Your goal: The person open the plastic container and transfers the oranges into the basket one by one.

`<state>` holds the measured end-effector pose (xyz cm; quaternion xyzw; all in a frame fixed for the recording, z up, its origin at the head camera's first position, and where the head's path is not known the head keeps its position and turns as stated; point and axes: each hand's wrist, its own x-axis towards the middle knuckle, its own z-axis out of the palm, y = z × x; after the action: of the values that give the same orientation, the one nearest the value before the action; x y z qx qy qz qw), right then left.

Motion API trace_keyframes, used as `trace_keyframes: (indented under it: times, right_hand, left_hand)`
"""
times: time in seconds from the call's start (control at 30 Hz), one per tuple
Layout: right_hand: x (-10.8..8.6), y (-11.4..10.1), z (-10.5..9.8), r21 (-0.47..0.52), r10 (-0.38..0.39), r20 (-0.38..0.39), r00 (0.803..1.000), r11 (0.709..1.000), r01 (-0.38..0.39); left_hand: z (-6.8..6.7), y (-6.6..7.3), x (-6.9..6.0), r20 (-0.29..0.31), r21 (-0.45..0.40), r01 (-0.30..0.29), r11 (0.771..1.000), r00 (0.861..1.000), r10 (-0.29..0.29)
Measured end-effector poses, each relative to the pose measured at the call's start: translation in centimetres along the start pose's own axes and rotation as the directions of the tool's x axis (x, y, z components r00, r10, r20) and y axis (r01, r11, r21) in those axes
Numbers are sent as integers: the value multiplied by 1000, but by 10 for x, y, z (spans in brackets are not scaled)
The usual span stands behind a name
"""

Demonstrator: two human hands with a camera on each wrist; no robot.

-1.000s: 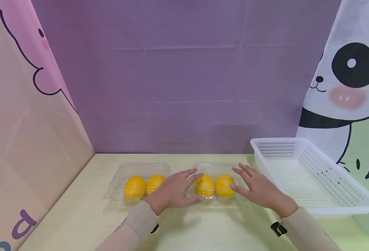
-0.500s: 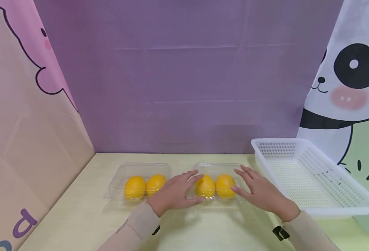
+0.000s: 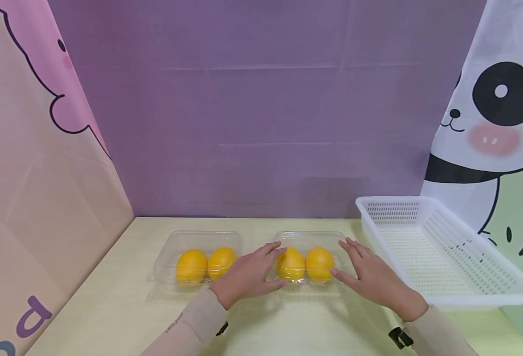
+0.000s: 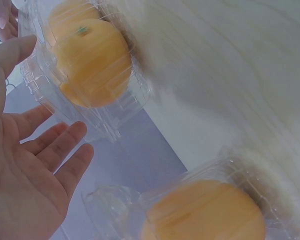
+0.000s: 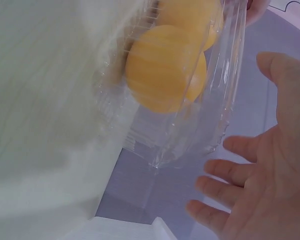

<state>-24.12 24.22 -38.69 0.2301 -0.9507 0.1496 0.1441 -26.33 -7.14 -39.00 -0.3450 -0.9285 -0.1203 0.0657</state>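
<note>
In the head view, a clear plastic clamshell box (image 3: 310, 239) holding two oranges (image 3: 320, 265) sits on the table between my hands. My left hand (image 3: 248, 277) is at its left side, fingers extended and spread. At the right side is my right hand (image 3: 374, 277), also with straight, spread fingers. Both hands hold nothing. The left wrist view has the left fingertips close to the box edge (image 4: 37, 85); I cannot tell whether they touch. Fingertips of the right hand lie just outside the box rim (image 5: 225, 120) in the right wrist view.
Left of my left hand stands a second clear box (image 3: 203, 239) with two oranges (image 3: 191, 267), partly covered by that hand. A white perforated basket (image 3: 421, 287) stands on the right. Purple cloth (image 3: 261, 123) closes off the table's back, and printed cloths flank both sides.
My right hand has shifted slightly right and toward me, a little farther from the box. The left hand has barely moved. Boxes and basket stay in place.
</note>
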Motion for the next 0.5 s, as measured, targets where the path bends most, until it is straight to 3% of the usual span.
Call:
trace_keyframes:
  times: [0.2, 0.5]
  right_hand:
    - [-4, 3, 3, -1, 46, -21, 999, 999, -46]
    - [-12, 1, 5, 50, 115, 7, 993, 992, -115]
  left_hand:
    - [1, -1, 2, 3, -3, -4, 1000, 1000, 4]
    - [2, -1, 2, -1, -14, -2, 1000, 1000, 2]
